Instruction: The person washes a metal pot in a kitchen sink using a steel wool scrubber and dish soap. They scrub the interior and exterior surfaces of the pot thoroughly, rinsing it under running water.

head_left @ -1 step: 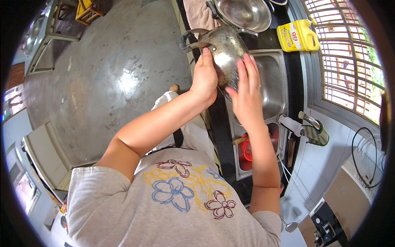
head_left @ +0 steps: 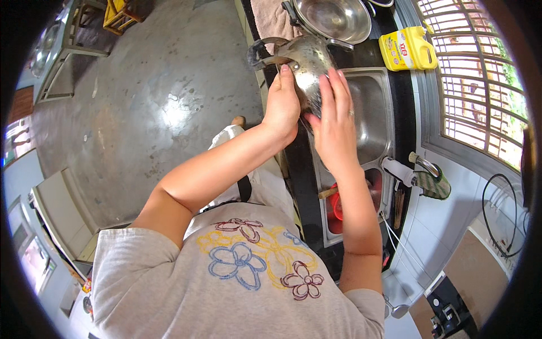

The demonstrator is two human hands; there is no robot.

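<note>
A scorched metal pot point(head_left: 307, 59) is tipped on its side over the counter and the left edge of the sink, its rounded outside facing up. Its dark looped handle point(head_left: 259, 53) points left. My left hand point(head_left: 283, 104) grips the pot's near side, thumb on the metal beside the handle rivet. My right hand point(head_left: 336, 121) presses against the pot's right flank, fingers long and close together. Under them shows a bit of grey, wiry mesh, seemingly a steel wool scrubber point(head_left: 314, 103), mostly hidden by the fingers.
The steel sink point(head_left: 375, 113) lies right of the pot; its nearer basin holds a red basin point(head_left: 336, 212). Behind are a steel bowl-shaped pan point(head_left: 333, 20), a pinkish towel point(head_left: 271, 20) and a yellow jug point(head_left: 406, 50). A barred window point(head_left: 480, 68) is at right.
My right hand has shifted slightly left and up along the pot's side. The left hand keeps its hold, and the pot has barely moved.
</note>
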